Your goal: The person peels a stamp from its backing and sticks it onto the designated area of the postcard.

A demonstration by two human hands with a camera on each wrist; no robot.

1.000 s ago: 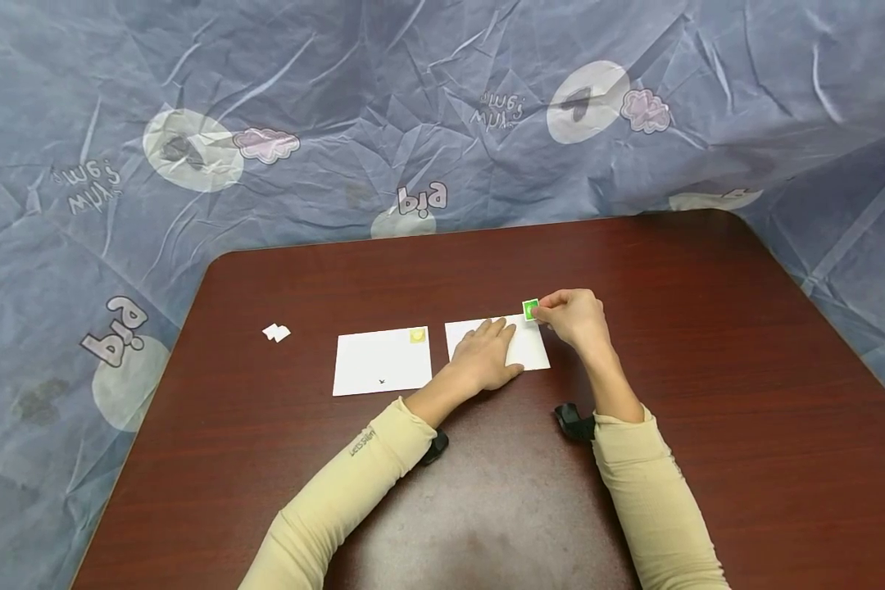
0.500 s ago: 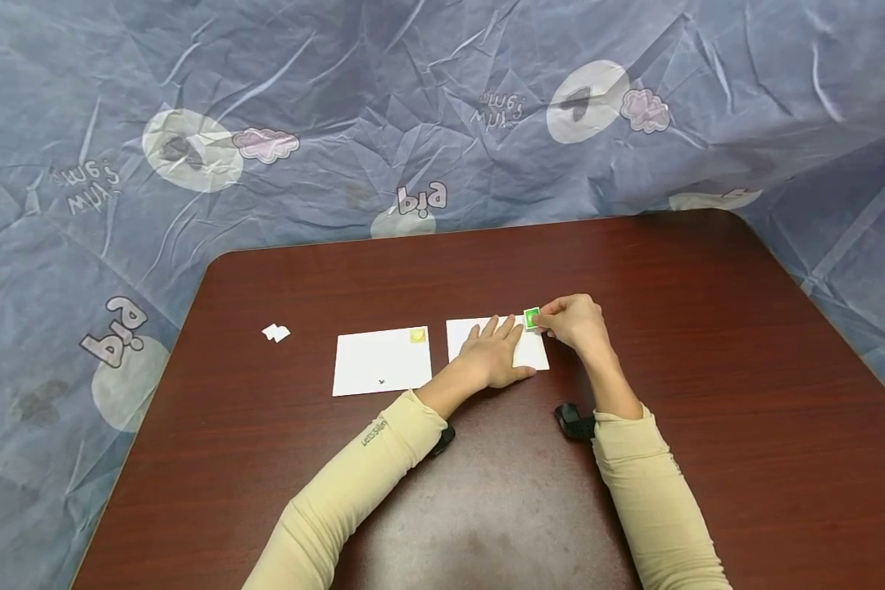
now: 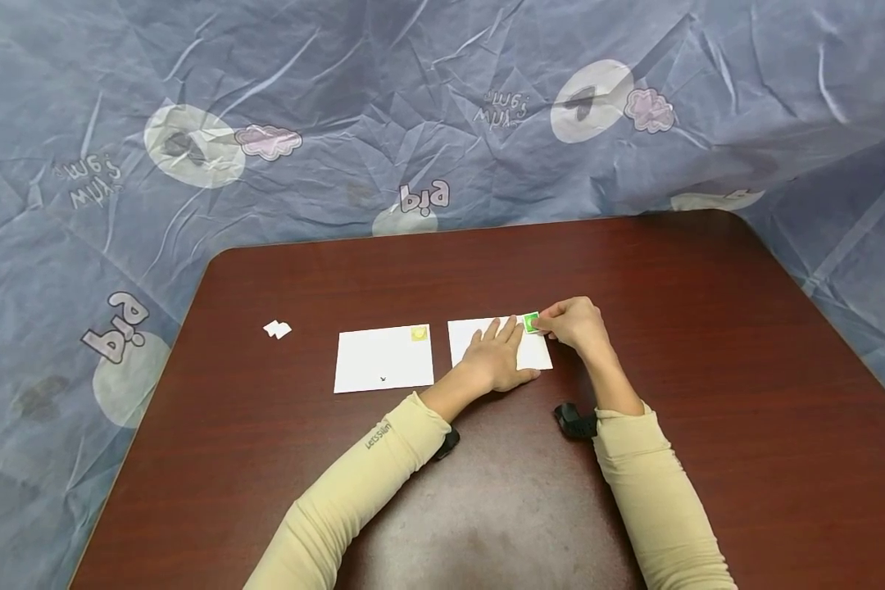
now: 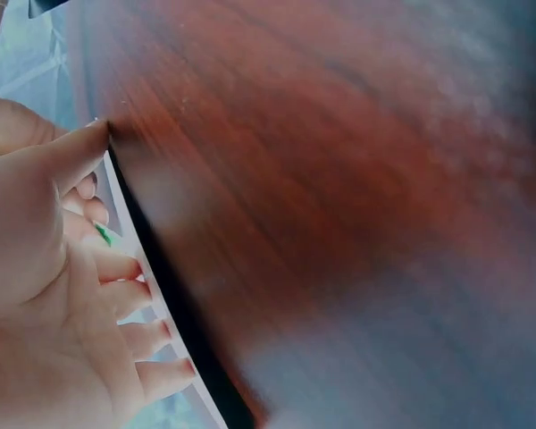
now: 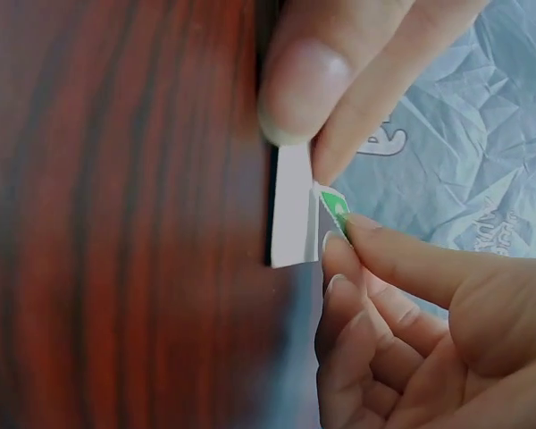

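A white envelope (image 3: 466,329) lies on the table, with my left hand (image 3: 492,363) spread flat across it, fingers straight. At its upper right corner, my right hand (image 3: 575,322) pinches a green stamp (image 3: 530,323) with a white border between thumb and fingers. In the right wrist view the stamp (image 5: 335,207) is tilted, its near edge close to the envelope (image 5: 295,214); whether it fully touches is unclear. To the left lies a second white envelope (image 3: 383,360) bearing a yellow stamp (image 3: 419,333) in its upper right corner and a small dark mark near its bottom edge.
Small white paper pieces (image 3: 277,329) lie at the left of the dark red-brown table (image 3: 664,270). A wrinkled blue-grey cloth (image 3: 324,106) hangs behind the table and along its sides.
My right hand has lowered the green stamp slightly toward me, onto or just over the envelope's corner. My left hand has shifted a little to the right, fingers more spread.
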